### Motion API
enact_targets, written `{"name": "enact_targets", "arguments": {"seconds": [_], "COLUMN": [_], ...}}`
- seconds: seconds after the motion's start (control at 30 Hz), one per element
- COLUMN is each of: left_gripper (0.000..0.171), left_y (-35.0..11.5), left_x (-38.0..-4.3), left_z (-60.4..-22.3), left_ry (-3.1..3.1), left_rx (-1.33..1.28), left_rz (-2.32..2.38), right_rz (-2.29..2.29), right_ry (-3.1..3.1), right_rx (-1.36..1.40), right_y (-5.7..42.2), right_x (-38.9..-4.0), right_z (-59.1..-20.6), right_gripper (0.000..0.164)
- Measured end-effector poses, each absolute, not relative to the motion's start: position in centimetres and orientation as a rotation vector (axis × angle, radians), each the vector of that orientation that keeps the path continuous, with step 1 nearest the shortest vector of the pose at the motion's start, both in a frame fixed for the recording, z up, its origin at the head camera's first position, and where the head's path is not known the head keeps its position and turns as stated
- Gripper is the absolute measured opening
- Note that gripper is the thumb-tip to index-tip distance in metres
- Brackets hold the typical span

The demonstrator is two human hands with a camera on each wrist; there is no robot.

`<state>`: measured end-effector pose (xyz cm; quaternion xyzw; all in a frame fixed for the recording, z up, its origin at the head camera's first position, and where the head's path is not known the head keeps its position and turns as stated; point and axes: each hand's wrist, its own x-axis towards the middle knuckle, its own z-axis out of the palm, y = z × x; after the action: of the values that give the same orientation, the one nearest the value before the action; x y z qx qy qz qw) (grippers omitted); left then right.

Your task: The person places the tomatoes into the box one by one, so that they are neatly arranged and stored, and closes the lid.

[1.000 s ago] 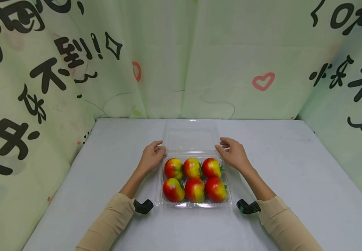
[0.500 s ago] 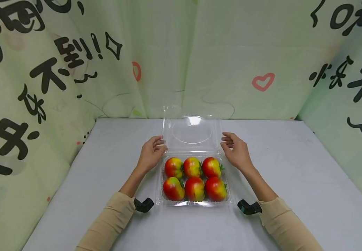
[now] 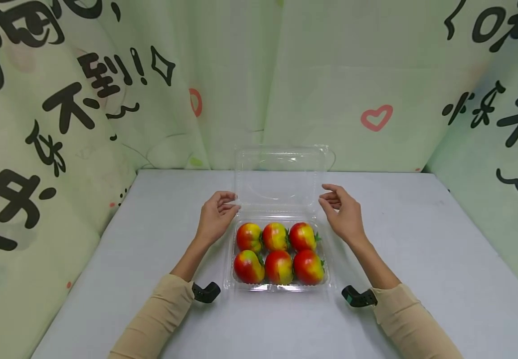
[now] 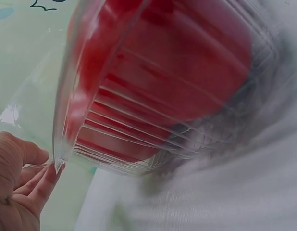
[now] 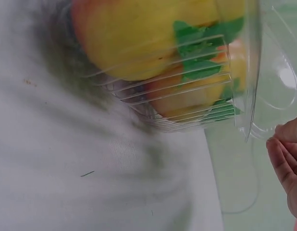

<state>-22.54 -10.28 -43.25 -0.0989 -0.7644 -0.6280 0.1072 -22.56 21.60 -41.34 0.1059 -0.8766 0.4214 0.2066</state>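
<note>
A clear plastic clamshell box (image 3: 278,287) lies on the table with several red-and-yellow fruits (image 3: 278,267) in two rows, some showing green leaves. Its transparent lid (image 3: 281,182) stands raised at the far side, hinged behind the fruits. At the lid's left edge, my left hand (image 3: 216,214) pinches the plastic between thumb and fingers. My right hand (image 3: 344,214) does likewise at the right edge; in the right wrist view its thumb (image 5: 289,130) and fingertips meet at the lid's rim. Through the ribbed box wall (image 4: 134,120), red fruit shows in the left wrist view.
The box sits on a white table (image 3: 420,249). A pale green curtain (image 3: 330,75) with dark lettering and hearts hangs behind and at both sides. Black wrist cameras (image 3: 206,293) stick out inward from both sleeves.
The lid has swung up from lying flat behind the box to standing raised. Both hands have risen slightly with it, and the right hand has shifted a little outward. The fruits keep their places.
</note>
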Motion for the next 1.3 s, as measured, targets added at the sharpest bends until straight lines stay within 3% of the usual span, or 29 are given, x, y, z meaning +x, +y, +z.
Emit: {"name": "enact_targets", "arguments": {"seconds": [0.47,0.9,1.3], "left_gripper": [0.025,0.018,0.043], "left_y": [-9.9,-10.6,-10.8], "left_x": [-22.8,-21.1,-17.6], "left_z": [-43.6,-43.3,-42.5], "left_ry": [-2.201,-2.214,-2.274], "left_rx": [-0.312,-0.354,-0.221], "left_rz": [-1.804,-1.727,-1.811], "right_rz": [1.210,1.048,0.948], "right_ry": [-2.315,-2.226,-2.263], "right_rx": [0.313,0.483,0.516], "right_y": [22.0,22.9,23.7], "right_x": [-22.1,-20.5,-17.7], "right_z": [-41.4,-42.6,-42.7], "right_gripper": [0.024,0.016,0.021]}}
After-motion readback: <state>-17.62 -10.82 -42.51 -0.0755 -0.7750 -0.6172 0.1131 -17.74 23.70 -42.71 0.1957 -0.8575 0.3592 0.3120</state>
